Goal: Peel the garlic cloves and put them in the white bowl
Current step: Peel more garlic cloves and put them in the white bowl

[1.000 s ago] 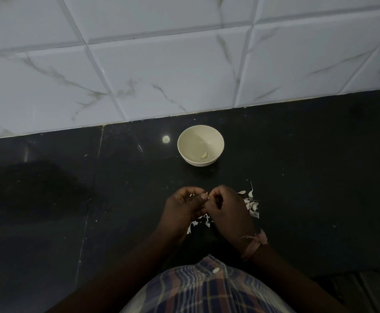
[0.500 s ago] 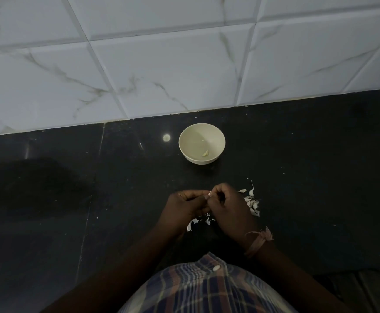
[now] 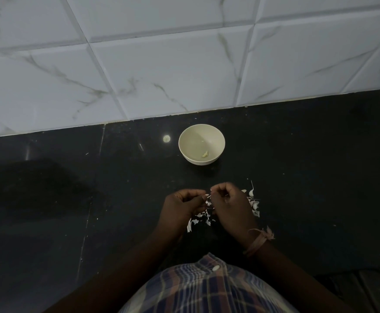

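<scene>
Fingers of both hands curled, tips meeting over a small pale garlic clove (image 3: 207,196) pinched between left hand (image 3: 182,207) & right hand (image 3: 231,207), above black counter (image 3: 71,211). Peel scraps (image 3: 253,203) lie under and beside hands. White bowl (image 3: 201,147) stands behind hands, near tiled wall (image 3: 162,71), w/ one peeled clove (image 3: 205,154) inside

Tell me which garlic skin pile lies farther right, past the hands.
The cluster of garlic skins beyond the right hand, on the black counter. The other scraps lie between and under both hands.
</scene>
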The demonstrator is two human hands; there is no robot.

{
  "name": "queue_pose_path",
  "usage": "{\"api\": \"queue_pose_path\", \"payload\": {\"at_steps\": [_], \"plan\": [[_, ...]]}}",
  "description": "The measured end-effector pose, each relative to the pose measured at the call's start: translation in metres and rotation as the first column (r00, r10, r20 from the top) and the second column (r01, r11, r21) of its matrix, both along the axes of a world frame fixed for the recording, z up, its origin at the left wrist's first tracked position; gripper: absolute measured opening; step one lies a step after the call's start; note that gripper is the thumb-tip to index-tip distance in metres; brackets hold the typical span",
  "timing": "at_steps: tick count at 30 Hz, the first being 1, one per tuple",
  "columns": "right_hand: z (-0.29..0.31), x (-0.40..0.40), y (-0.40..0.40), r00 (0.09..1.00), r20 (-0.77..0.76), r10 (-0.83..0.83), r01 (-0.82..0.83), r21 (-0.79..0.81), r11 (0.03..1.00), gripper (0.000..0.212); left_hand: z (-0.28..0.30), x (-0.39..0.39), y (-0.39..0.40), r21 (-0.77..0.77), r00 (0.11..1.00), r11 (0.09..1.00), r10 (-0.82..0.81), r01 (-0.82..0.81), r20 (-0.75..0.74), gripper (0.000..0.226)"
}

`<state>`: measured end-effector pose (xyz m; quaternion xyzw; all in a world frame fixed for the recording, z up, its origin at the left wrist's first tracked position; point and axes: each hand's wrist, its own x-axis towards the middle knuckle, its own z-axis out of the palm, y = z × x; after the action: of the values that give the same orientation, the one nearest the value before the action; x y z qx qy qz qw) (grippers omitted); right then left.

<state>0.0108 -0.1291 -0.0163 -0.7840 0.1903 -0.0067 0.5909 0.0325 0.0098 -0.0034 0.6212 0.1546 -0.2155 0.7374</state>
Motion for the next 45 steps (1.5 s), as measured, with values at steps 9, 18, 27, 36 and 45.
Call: {"api": "queue_pose_path", "payload": {"at_steps": [9,18,27,36,45], "plan": [[0.000,0.000,0.001,0.999,-0.015,0.050,-0.049,0.066,0.997,0.012,-0.004,0.003,0.007,0.238,0.984,0.968,-0.117,0.084,0.130,0.007],[0.007,0.004,0.001,0.994,-0.102,0.047,-0.002,0.403,0.915,0.014,0.000,0.006,0.004,0.009,0.995,0.996,-0.092,0.091,0.041,0.012],[0.008,0.006,-0.005,0.969,-0.207,0.134,0.022,0.614,0.789,0.018,0.000,0.011,0.005,-0.096,0.990,0.989,-0.121,0.113,-0.076,0.014],[-0.002,0.001,0.001,0.991,0.078,0.112,-0.102,-0.119,0.988,0.017,-0.002,0.013,-0.003,-0.151,0.974,0.988,-0.008,-0.026,-0.224,0.014],[-0.014,0.000,0.000,0.871,0.327,0.367,-0.127,-0.571,0.811,0.018,0.006,0.020,0.001,-0.436,0.794,0.851,-0.039,-0.291,-0.606,0.010]]}}
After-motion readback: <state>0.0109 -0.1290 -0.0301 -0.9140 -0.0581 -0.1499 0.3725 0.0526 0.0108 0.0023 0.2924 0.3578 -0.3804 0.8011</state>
